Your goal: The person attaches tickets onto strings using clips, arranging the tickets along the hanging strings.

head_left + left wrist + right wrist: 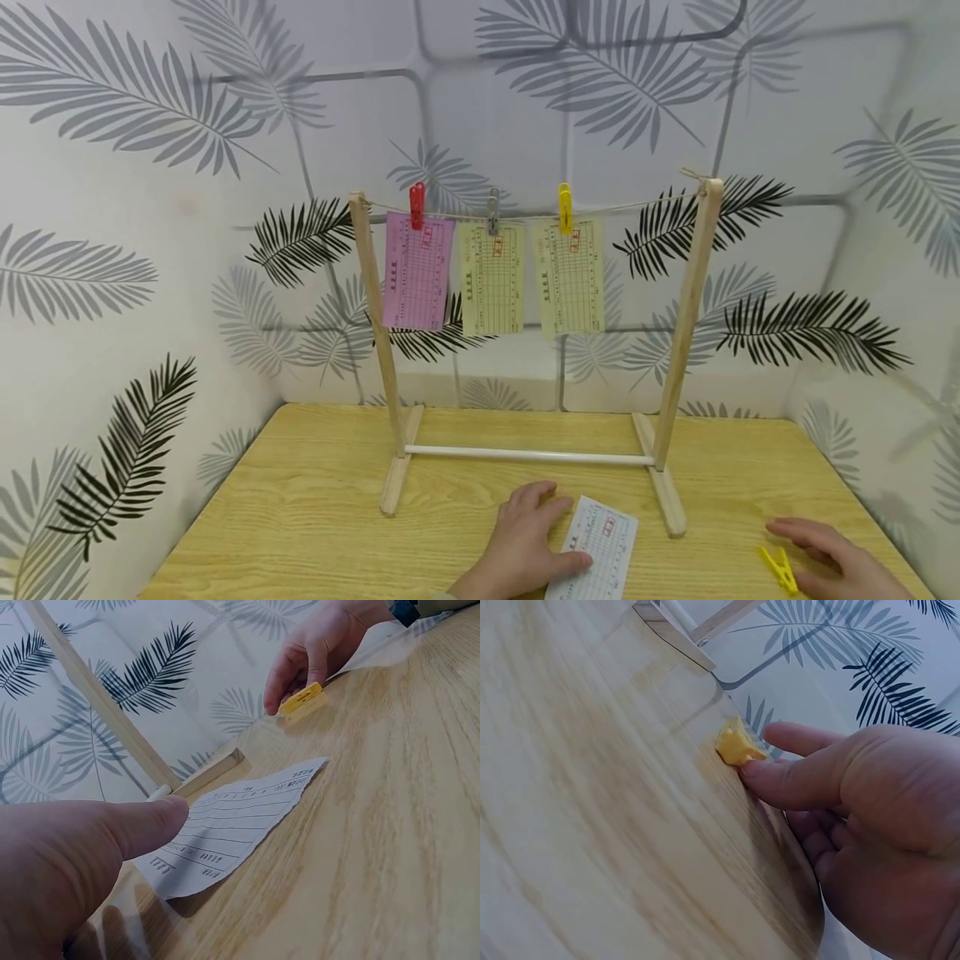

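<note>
Hands lie low over the wooden table (315,500), one on each side of the rack's right foot. The left hand (525,542) lies palm down, fingers loosely spread and nearly straight, its thumb resting on the left edge of a white printed slip (596,554); the fingertips reach just past the slip's far left corner. The slip lies flat, its long axis running away from the person and leaning a little to the right, the far short edge close to the rack's foot.

The right hand (840,558) also lies palm down, fingers extended and close together. A yellow clothespin (778,569) lies just left of those fingers; in the right wrist view the thumb tip touches it, with another finger behind it, but whether it is truly pinched I cannot tell. Its long axis runs diagonally, from near the fingertips back toward the person.

Beyond both sets of fingertips stands a wooden drying rack (686,333) with a string across its top. Three slips hang there: one pink slip (417,271) and two pale yellow slips (492,279). Three pegs hold them: a red peg (416,205), a grey peg (492,210) and a yellow peg (565,207). That makes four slips and four pegs in all.
</note>
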A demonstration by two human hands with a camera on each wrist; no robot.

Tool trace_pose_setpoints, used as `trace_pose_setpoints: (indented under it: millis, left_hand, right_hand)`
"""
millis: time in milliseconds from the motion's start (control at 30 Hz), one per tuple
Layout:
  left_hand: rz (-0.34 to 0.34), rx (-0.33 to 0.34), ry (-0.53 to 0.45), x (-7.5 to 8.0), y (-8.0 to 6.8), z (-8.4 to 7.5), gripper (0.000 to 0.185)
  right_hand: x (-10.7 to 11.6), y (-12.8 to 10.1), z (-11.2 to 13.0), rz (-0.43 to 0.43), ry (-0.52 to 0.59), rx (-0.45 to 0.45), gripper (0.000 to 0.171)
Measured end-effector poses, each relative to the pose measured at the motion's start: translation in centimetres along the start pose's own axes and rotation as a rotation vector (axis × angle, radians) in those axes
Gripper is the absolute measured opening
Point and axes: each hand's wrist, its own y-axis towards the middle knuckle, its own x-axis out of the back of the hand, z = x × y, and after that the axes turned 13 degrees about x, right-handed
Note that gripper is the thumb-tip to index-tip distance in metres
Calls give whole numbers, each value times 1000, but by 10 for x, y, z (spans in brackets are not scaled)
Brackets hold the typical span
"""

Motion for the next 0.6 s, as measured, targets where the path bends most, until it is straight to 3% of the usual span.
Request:
trace_pose_setpoints:
  millis: [233,600]
  left_hand:
    - [3,6,35,0,0,-2,80]
    - [-13,-5,94,0,0,-3,81]
  right_hand:
    - [3,3,2,82,-53,-2,52]
    - [-2,3,2,46,7,-65,54]
